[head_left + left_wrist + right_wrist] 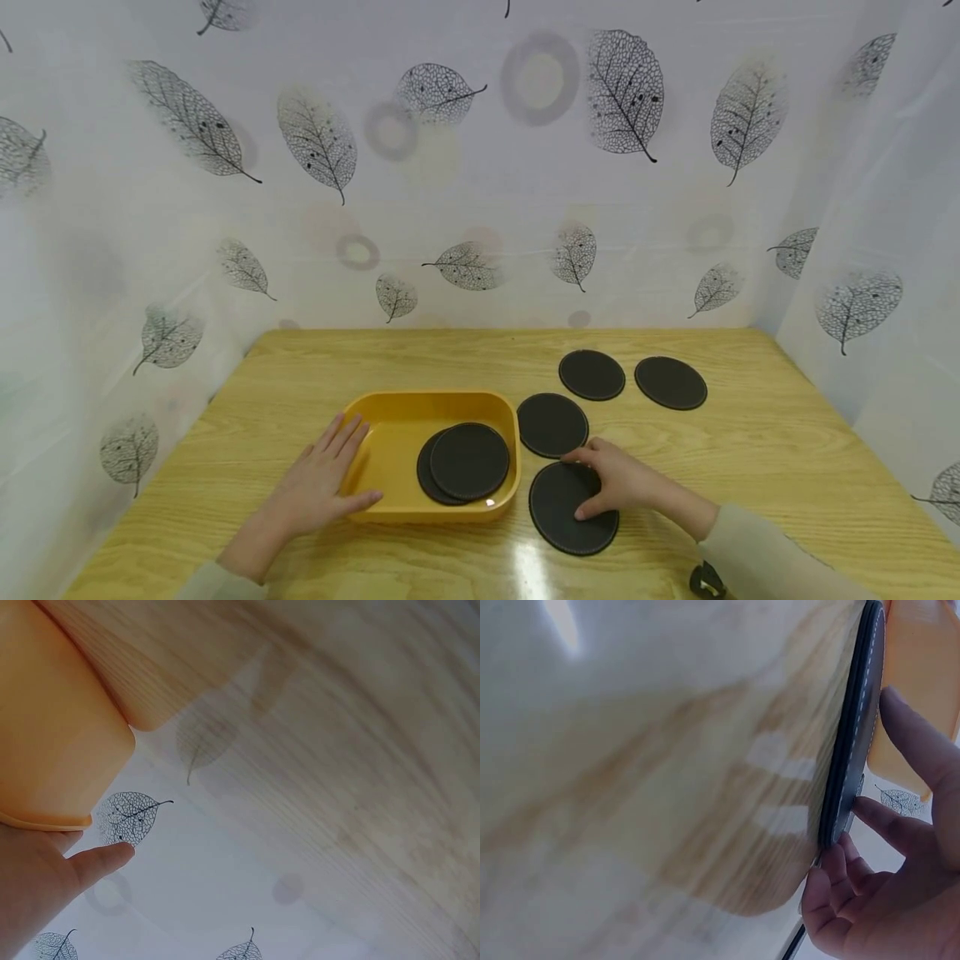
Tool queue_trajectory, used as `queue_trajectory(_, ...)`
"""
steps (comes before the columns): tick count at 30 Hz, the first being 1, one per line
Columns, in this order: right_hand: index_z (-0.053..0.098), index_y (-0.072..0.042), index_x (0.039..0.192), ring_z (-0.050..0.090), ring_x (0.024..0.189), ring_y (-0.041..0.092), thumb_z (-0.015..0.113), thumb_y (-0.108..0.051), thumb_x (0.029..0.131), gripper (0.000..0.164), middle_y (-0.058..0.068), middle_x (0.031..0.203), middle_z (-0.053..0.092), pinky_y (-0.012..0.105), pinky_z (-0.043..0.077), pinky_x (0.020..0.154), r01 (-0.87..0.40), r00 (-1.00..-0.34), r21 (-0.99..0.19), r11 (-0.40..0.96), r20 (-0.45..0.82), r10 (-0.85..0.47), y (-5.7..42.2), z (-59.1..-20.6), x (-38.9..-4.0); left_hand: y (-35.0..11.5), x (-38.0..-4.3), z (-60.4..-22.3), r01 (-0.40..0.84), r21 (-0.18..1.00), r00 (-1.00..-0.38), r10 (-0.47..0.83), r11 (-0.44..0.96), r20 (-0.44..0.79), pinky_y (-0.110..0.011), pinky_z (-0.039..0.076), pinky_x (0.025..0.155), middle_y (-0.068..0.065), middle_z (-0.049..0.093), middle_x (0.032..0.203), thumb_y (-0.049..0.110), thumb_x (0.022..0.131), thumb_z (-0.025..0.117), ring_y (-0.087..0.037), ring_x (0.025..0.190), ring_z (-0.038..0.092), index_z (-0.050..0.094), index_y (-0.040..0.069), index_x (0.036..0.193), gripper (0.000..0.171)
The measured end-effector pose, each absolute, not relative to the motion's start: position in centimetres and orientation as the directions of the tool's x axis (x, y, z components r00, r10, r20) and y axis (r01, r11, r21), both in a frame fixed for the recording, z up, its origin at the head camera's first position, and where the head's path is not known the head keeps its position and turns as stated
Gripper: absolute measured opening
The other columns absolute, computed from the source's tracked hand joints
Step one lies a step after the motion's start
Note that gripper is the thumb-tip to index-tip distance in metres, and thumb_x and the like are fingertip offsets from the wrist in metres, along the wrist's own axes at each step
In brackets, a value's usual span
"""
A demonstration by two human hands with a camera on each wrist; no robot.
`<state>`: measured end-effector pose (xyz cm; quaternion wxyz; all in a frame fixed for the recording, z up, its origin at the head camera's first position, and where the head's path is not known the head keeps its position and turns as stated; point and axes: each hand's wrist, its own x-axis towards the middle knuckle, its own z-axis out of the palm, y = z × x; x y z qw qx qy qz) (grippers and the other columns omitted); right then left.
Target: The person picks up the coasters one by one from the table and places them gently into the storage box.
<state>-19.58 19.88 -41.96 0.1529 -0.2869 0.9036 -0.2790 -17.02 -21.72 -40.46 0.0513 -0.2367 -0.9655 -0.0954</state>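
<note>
My left hand (326,475) rests over the left end of a yellow plastic bin (390,402), with straight, spread fingers across the rim. Inside the bin, a round black coaster (470,461) partly overlaps another one (427,477). To the right of the bin, my right hand (618,475) touches a stack of round black coasters (562,525) lying flat on the table. Its thumb is over the top face, and its index finger reaches the far edge. The right wrist view shows several layers in this stack (855,727), with light stitching round the top one.
Behind that stack lie three more round black coaster spots: one beside the bin (552,425), one farther back (592,374) and one at the right (671,382). The wood-grain table (780,467) ends at a leaf-patterned curtain (480,183).
</note>
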Motion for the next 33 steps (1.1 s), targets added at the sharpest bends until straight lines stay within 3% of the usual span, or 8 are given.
queue_trajectory(7,0.051,-0.006,0.121,0.041,0.088,0.019,0.081,-0.032,0.060,0.073,0.005,0.098,0.042,0.037,0.040,0.072,-0.440,-0.785,-0.562,0.700,-0.137,-0.604,19.65,-42.06,-19.48,-21.79,-17.05,-40.48,0.470,0.152,-0.880,0.449,0.870,0.153,-0.061,0.030,0.087,-0.018,0.021,0.142,0.055,0.078,0.054,-0.037,0.129,0.012,0.027,-0.002,0.136,0.086)
queue_trajectory(15,0.048,-0.007,0.121,0.038,0.088,0.021,0.082,-0.027,0.059,0.073,0.008,0.097,0.040,0.038,0.038,0.074,-0.362,-0.782,-0.622,0.694,-0.203,-0.589,19.36,-41.69,-19.45,-21.82,-17.09,-40.60,0.466,0.153,-0.883,0.445,0.872,0.150,-0.062,0.029,0.087,-0.017,0.020,0.143,0.055,0.078,0.054,-0.036,0.130,0.011,0.026,-0.001,0.137,0.086)
queue_trajectory(26,0.044,-0.014,0.117,0.044,0.087,0.025,0.083,-0.021,0.058,0.071,0.012,0.098,0.036,0.040,0.041,0.074,-0.268,-0.785,-0.688,0.674,-0.250,-0.567,19.44,-41.59,-19.40,-21.88,-17.11,-40.70,0.459,0.161,-0.887,0.440,0.874,0.140,-0.062,0.028,0.087,-0.017,0.020,0.143,0.057,0.079,0.052,-0.036,0.130,0.010,0.025,-0.001,0.138,0.087)
queue_trajectory(33,0.041,-0.010,0.123,0.046,0.099,0.030,0.082,-0.023,0.060,0.076,0.014,0.111,0.045,0.045,0.039,0.080,-0.316,-0.761,-0.704,0.635,-0.211,-0.613,19.74,-41.57,-19.45,-21.86,-17.12,-40.77,0.457,0.163,-0.888,0.437,0.874,0.143,-0.062,0.028,0.088,-0.016,0.019,0.143,0.056,0.079,0.053,-0.036,0.130,0.010,0.025,-0.001,0.138,0.086)
